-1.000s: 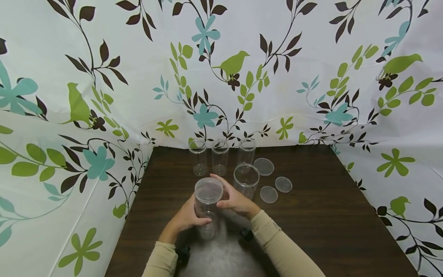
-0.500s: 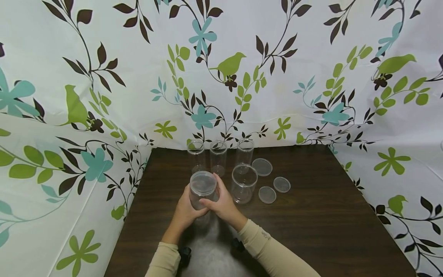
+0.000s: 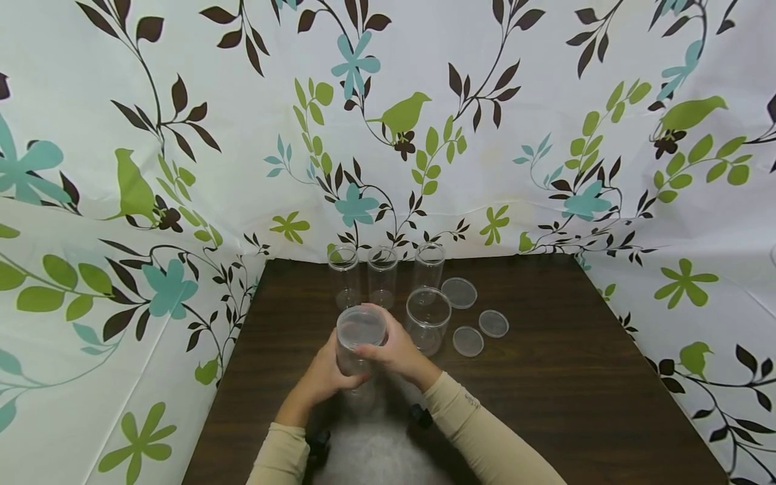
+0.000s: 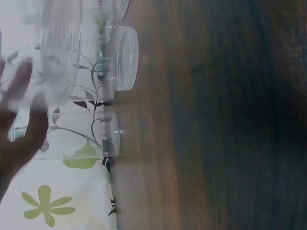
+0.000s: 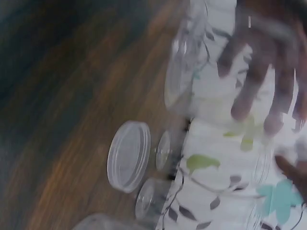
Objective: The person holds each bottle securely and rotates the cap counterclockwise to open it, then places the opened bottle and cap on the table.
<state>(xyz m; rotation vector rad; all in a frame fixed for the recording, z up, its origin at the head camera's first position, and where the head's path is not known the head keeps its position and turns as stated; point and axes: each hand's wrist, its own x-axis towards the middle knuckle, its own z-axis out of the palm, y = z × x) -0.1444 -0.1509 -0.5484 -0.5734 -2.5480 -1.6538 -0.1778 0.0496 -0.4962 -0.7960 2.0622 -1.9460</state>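
Both hands hold a clear plastic jar with a frosted flat lid [image 3: 361, 326] on top, lifted above the table in the head view. My left hand [image 3: 324, 374] grips its left side, thumb toward me. On the other side, my right hand [image 3: 397, 347] curls round it, its thumb across the front near the lid. The left wrist view has the left hand's fingers [image 4: 36, 122] blurred beside clear plastic. In the right wrist view the right hand [image 5: 268, 72] is also blurred. Just right of the hands stands a wide lidless jar [image 3: 428, 327].
At the back stand three slim clear jars: a left one [image 3: 344, 279], a middle one [image 3: 382, 279] and a right one [image 3: 429, 266]. Three loose lids lie to the right: a large lid [image 3: 459, 293] and smaller lids [image 3: 494, 323] [image 3: 468, 341]. Patterned cloth [image 3: 400, 168] borders the dark table [image 3: 545, 377].
The lidded jar and both hands moved away from me, then slightly back and right. The right thumb has shifted onto the jar's front. The other jars and lids stay put.
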